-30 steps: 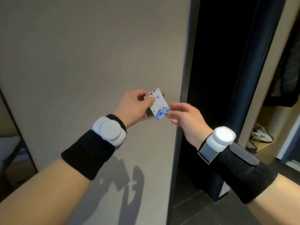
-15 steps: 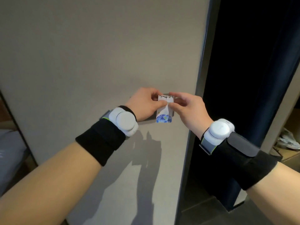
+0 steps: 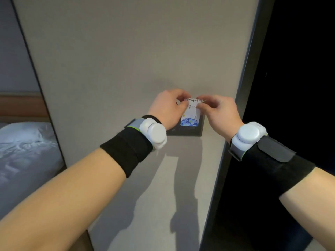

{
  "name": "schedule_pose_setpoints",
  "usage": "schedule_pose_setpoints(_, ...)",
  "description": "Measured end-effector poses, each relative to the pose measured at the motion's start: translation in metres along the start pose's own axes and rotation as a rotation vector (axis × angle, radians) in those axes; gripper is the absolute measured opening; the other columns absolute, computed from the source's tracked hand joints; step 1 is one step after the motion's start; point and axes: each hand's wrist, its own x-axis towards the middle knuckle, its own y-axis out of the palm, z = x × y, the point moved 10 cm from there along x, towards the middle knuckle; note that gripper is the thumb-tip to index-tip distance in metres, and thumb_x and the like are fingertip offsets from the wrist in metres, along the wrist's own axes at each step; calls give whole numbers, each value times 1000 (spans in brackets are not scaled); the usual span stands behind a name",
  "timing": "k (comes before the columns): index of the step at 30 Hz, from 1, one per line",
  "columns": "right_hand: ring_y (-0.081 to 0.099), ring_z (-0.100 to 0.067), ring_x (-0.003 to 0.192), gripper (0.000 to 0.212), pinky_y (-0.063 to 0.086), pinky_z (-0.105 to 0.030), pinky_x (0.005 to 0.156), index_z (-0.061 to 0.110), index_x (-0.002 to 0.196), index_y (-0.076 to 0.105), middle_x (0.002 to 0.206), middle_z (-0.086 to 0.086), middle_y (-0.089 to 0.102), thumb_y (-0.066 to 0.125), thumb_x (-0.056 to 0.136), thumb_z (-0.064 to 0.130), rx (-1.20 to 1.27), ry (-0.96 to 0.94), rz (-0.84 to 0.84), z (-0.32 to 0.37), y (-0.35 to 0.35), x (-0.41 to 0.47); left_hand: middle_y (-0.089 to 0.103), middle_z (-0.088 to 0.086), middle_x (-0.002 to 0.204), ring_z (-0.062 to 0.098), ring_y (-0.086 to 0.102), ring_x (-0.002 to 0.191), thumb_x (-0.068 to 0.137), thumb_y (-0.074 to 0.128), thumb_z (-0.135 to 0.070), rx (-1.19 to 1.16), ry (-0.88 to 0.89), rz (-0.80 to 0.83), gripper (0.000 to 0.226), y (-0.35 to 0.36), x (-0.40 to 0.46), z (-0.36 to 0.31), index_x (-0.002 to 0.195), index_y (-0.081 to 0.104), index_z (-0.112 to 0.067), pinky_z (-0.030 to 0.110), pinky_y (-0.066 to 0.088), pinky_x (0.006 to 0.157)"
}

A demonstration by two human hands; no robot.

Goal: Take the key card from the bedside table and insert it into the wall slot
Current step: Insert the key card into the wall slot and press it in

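Note:
The key card (image 3: 190,116) is white with a blue picture at its lower end and stands upright against the dark wall slot unit (image 3: 184,132) on the beige wall. My left hand (image 3: 167,107) pinches the card's top left corner. My right hand (image 3: 220,113) pinches its top right corner. The card's lower edge lies over the face of the slot unit; I cannot tell how deep it sits inside. Both hands hide the upper part of the unit.
A dark metal corner trim (image 3: 235,124) runs down the wall's right edge, with a dark opening (image 3: 299,69) beyond it. At the left, past a black frame edge (image 3: 36,84), lies a bed with white sheets (image 3: 23,145).
Both hands have closed on the card's top edge and moved it down against the slot unit. One second ago only the left hand held it, tilted.

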Motion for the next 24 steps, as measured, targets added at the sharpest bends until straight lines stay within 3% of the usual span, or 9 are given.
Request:
schedule_pose_setpoints(6, 70, -9, 91, 19, 47, -10, 76, 17, 109, 76, 100, 3, 76, 65, 94, 18, -57, -79, 24, -1, -7, 9, 66, -1, 106, 14, 55, 85, 95, 58, -25, 165, 6, -37, 27, 6, 2, -11, 120, 70, -23, 25, 44, 78)
schedule_pose_setpoints(11, 67, -10, 91, 20, 41, 1, 69, 14, 110, 76, 97, 4, 73, 64, 94, 17, -84, -99, 20, -5, -5, 15, 60, 9, 125, 28, 60, 102, 90, 57, -13, 261, 25, 75, 48, 22, -1, -10, 138, 57, -21, 37, 50, 89)
schedule_pose_setpoints(17, 67, -12, 85, 17, 39, 3, 65, 12, 105, 77, 91, 3, 72, 66, 92, 14, -106, -96, -11, -12, 2, 23, 60, 7, 120, 21, 55, 93, 89, 55, -9, 265, 41, 94, 54, 27, 0, -3, 141, 53, -20, 37, 49, 86)
schedule_pose_setpoints(21, 66, -14, 81, 16, 46, -16, 70, 12, 102, 78, 92, -3, 76, 66, 91, 14, -124, -106, -22, -14, 2, 27, 60, 6, 115, 20, 56, 90, 88, 55, -8, 255, 55, 97, 53, 29, 2, -1, 140, 54, -20, 36, 49, 84)
schedule_pose_setpoints(24, 69, -17, 86, 17, 49, -23, 78, 11, 104, 77, 98, -6, 78, 66, 92, 14, -125, -98, -19, -14, 3, 30, 61, 7, 118, 23, 58, 95, 88, 55, -9, 255, 61, 96, 55, 29, 4, 1, 142, 52, -21, 37, 50, 85)
